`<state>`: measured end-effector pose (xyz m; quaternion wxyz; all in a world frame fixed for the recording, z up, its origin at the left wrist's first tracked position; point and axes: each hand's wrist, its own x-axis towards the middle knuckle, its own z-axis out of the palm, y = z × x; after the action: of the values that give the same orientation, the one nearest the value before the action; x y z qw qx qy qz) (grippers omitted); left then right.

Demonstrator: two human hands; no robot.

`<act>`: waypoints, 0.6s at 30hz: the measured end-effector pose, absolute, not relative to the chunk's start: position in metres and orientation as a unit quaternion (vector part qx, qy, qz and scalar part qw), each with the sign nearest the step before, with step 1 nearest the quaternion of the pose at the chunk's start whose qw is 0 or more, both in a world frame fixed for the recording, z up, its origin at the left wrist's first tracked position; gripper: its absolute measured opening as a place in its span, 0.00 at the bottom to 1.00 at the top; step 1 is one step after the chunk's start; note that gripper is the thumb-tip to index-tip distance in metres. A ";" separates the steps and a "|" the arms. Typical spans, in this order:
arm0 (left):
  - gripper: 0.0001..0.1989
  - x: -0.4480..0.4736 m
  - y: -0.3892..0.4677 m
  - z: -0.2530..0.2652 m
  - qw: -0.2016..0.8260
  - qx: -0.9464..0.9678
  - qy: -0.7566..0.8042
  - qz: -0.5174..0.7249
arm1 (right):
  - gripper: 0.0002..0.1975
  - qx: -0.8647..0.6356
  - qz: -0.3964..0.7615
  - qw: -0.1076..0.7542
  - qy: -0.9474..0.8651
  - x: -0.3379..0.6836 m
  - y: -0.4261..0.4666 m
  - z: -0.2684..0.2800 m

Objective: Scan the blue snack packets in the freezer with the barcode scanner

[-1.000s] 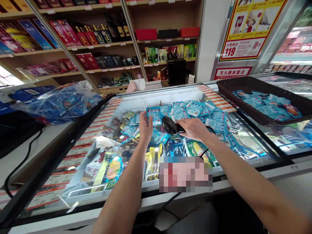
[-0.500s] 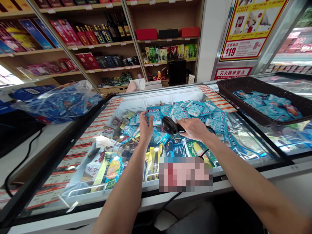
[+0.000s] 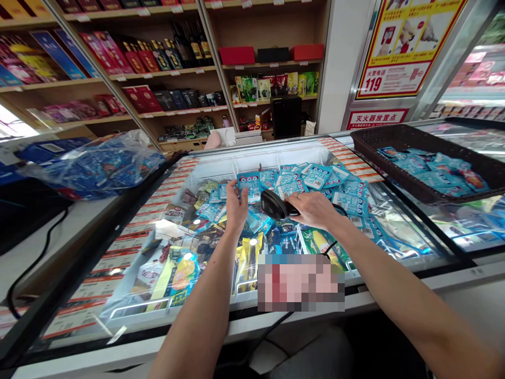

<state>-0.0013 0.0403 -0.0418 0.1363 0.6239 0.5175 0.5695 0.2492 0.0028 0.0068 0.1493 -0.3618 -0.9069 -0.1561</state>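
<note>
Between the thumb and fingers of my left hand [image 3: 237, 208] is a blue snack packet [image 3: 250, 184], held upright with its printed side towards me. My right hand [image 3: 313, 209] is closed around the handle of a black barcode scanner [image 3: 273, 205]. The scanner's head points left, close to the held packet but apart from it. Many more blue packets [image 3: 317, 176] lie spread over the glass top of the freezer [image 3: 130, 329], behind and to the right of my hands. Under the glass, bagged and wrapped goods [image 3: 183, 271] show.
A dark brown basket [image 3: 418, 192] with blue packets stands at the right. To the left lies a clear plastic bag [image 3: 118, 158] of blue packets. A black cable [image 3: 272, 329] hangs at the front edge. Stocked shelves [image 3: 165, 73] rise behind.
The scanner in my right hand has shifted very slightly left. My left hand and the packet stay practically still.
</note>
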 end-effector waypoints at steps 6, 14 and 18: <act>0.24 -0.003 0.041 -0.042 0.147 0.624 0.513 0.570 | 0.15 -0.358 -0.148 0.140 -0.911 0.248 0.002 0.007; 0.24 0.000 0.038 -0.040 0.130 0.623 0.523 0.567 | 0.15 -0.352 -0.148 0.145 -0.913 0.249 0.003 0.007; 0.24 -0.001 0.034 -0.035 0.024 0.600 0.571 0.559 | 0.15 -0.367 -0.148 0.146 -0.907 0.251 0.003 0.006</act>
<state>-0.0014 0.0336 -0.0348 0.0244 0.6005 0.5709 0.5594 0.2510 0.0035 0.0063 0.1458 -0.3668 -0.9068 -0.1484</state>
